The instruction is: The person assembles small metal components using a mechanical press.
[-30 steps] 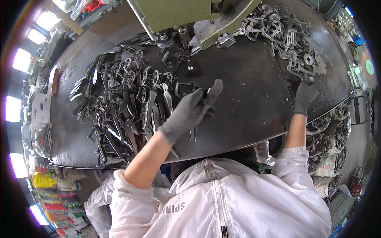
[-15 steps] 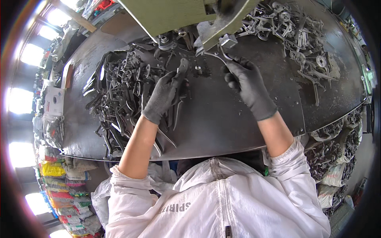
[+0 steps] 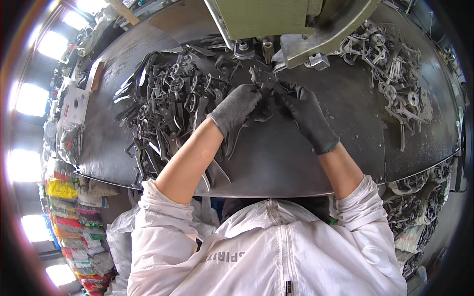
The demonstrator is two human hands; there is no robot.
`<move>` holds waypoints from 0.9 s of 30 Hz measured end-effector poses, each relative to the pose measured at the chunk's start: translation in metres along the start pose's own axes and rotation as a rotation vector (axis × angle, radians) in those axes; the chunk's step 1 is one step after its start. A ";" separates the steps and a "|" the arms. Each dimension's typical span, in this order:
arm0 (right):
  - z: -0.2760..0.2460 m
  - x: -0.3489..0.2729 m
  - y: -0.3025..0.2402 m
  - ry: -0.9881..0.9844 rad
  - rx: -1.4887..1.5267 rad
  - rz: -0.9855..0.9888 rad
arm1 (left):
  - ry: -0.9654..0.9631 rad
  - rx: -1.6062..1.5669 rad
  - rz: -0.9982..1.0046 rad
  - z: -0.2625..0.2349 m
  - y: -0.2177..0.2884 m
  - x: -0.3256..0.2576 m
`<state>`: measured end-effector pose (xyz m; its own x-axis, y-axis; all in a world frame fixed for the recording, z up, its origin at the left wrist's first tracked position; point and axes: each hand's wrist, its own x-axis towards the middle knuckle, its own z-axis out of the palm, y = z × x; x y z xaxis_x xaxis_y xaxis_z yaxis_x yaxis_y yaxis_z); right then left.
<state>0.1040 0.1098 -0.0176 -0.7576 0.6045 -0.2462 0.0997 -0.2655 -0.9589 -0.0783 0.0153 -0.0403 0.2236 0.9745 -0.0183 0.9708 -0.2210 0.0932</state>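
**Both hands on one part under the press head**

My left hand (image 3: pixel 237 104), in its grey knitted glove, and my right hand (image 3: pixel 303 109), in a black coated glove, meet at the middle of the dark steel workbench (image 3: pixel 276 158). Between them I hold a flat dark metal blank with a ringed end (image 3: pixel 260 81), fingers of both hands closed on it from opposite sides. I grip it that way so its ringed end points toward the tooling of the olive-green press machine (image 3: pixel 276 19) just beyond my fingertips; two hands keep it level and stop it twisting. How tightly the right fingers pinch I cannot tell, since the glove hides them.

The tangled heap of dark unworked metal blanks (image 3: pixel 168 106) lies at my left, near enough for the left hand to draw from. The paler pile of silvery metal parts with round hubs (image 3: pixel 390 74) sits well apart on the right side of the bench, so the two lots do not mix. A small grey metal block (image 3: pixel 318 61) rests by the machine's foot, just beside the working spot.

My white jacket sleeves (image 3: pixel 158 222) are pushed up, which keeps the cloth away from the tooling.
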 end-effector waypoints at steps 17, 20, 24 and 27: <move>0.010 -0.020 -0.014 0.078 0.093 0.050 | 0.010 0.369 -0.794 -0.037 -0.170 0.010; 0.007 -0.029 -0.020 0.036 -0.033 0.103 | -0.076 0.372 -0.643 -0.037 -0.186 0.008; -0.001 -0.022 0.001 0.047 0.030 0.166 | -0.015 0.298 -0.571 -0.041 -0.172 0.003; -0.009 -0.022 0.006 0.081 0.004 0.159 | 0.069 0.172 -0.528 -0.044 -0.144 0.012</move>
<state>0.1276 0.1017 -0.0190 -0.6778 0.6133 -0.4055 0.2114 -0.3657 -0.9064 -0.2188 0.0608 -0.0100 -0.2976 0.9535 0.0468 0.9509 0.3004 -0.0749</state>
